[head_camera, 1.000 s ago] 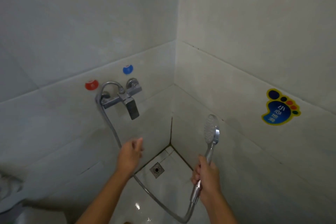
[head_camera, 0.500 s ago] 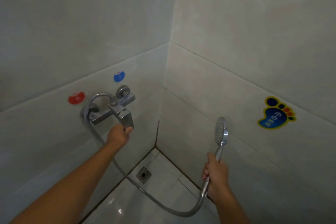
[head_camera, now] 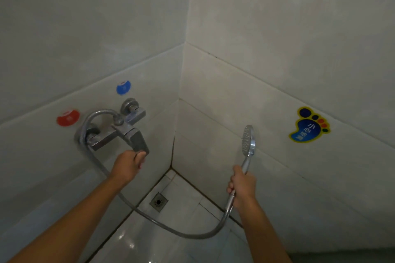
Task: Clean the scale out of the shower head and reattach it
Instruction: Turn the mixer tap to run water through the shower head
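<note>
— Where do we have the shower head (head_camera: 248,139)?

— Up in our right hand (head_camera: 242,186), to the right of the corner; the fist is wrapped tight round the lower part of its handle, and the round spray face stands upright above our knuckles, turned leftward, close to the right-hand wall.

— And the hose (head_camera: 188,234)?

— It leaves the bottom of the handle, sags in a low loop over the glossy floor near us, passes behind our left forearm, then climbs the left wall and arches over into the top of the mixer tap (head_camera: 111,132).

— What is our left hand (head_camera: 128,164) doing?

— It is at the lower tip of the tap's lever (head_camera: 139,142); the fingers are curled narrow, with the thumb touching the lever's end; we cannot tell whether they truly grip it.

— Anything else around us?

— A red dot sticker (head_camera: 68,118) and a blue dot sticker (head_camera: 123,87) on the left wall above the tap; a blue foot-shaped sticker (head_camera: 307,126) on the right wall; a square floor drain (head_camera: 158,202) in the far corner, between our two arms.
</note>
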Tool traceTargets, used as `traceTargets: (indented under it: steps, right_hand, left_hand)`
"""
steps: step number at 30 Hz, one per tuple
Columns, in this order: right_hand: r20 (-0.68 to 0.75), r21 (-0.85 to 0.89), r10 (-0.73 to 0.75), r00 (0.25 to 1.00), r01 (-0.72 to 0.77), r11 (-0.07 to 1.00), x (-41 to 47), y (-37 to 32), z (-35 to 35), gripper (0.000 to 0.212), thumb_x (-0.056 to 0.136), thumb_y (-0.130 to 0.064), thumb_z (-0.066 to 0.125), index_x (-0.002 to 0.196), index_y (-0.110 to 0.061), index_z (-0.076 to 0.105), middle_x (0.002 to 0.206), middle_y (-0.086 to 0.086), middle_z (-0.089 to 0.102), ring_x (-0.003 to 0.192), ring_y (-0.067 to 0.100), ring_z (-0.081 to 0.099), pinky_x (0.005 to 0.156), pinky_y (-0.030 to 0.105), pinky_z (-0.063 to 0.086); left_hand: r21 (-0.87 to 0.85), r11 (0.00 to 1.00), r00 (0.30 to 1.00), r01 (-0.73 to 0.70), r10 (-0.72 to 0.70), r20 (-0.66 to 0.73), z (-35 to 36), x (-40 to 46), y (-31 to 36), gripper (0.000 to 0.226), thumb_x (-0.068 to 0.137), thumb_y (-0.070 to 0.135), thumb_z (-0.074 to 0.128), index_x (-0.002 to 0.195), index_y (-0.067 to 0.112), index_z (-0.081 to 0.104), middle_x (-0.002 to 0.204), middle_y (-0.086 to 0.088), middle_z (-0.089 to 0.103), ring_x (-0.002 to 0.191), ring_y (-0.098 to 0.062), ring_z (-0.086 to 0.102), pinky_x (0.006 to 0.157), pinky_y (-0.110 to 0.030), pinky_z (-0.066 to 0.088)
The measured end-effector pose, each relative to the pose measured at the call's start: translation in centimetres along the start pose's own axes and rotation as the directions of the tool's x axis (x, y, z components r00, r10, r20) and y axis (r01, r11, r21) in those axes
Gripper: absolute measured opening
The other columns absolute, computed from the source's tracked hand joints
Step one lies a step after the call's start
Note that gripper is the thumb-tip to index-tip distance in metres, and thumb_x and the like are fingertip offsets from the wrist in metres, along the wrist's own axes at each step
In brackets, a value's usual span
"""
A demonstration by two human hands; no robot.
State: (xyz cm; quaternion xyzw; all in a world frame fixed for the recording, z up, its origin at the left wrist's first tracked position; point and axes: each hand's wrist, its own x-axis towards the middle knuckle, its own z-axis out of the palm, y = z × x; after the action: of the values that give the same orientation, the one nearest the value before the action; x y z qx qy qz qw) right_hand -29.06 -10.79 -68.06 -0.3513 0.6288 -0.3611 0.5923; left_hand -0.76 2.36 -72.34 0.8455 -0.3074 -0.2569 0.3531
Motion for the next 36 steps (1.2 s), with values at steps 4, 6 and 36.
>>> traceTargets:
  steps: [4, 6, 36]
  right_hand:
    - [-0.018, -0.031, -0.007, 1.0, 0.006, 0.999, 0.4, 0.3, 0.4, 0.025, 0.087, -0.01, 0.053, 0.066, -0.014, 0.041, 0.043, 0.001, 0.036, 0.028, 0.012, 0.032, 0.033, 0.018, 0.029]
    - [-0.019, -0.034, -0.005, 1.0, 0.004, 0.999, 0.6, 0.5, 0.6, 0.025, 0.087, -0.009, 0.053, 0.066, -0.014, 0.041, 0.044, 0.002, 0.036, 0.027, 0.012, 0.032, 0.032, 0.017, 0.028]
    - [0.114, -0.252, 0.019, 0.993, 0.01, 0.968, 1.3, 1.3, -0.9, 0.019, 0.089, -0.014, 0.055, 0.072, -0.011, 0.048, 0.052, 0.007, 0.044, 0.034, 0.015, 0.041, 0.035, 0.021, 0.035]
  left_hand:
    - [-0.102, 0.995, 1.0, 0.012, -0.01, 0.02, 0.0, -0.6, 0.5, 0.038, 0.097, 0.02, 0.051, 0.072, -0.003, 0.069, 0.053, -0.006, 0.059, 0.046, -0.015, 0.053, 0.046, -0.018, 0.044]
    - [-0.136, 0.991, 1.0, -0.005, 0.007, 0.015, 0.0, -0.5, 0.3, 0.038, 0.097, 0.02, 0.051, 0.067, 0.002, 0.068, 0.051, -0.005, 0.058, 0.044, -0.014, 0.052, 0.04, -0.011, 0.041]
    - [-0.057, 0.997, 0.996, -0.042, 0.038, -0.079, 0.5, -1.1, -0.1, 0.037, 0.09, 0.017, 0.061, 0.054, 0.008, 0.06, 0.046, -0.004, 0.058, 0.044, -0.016, 0.054, 0.053, -0.025, 0.041]
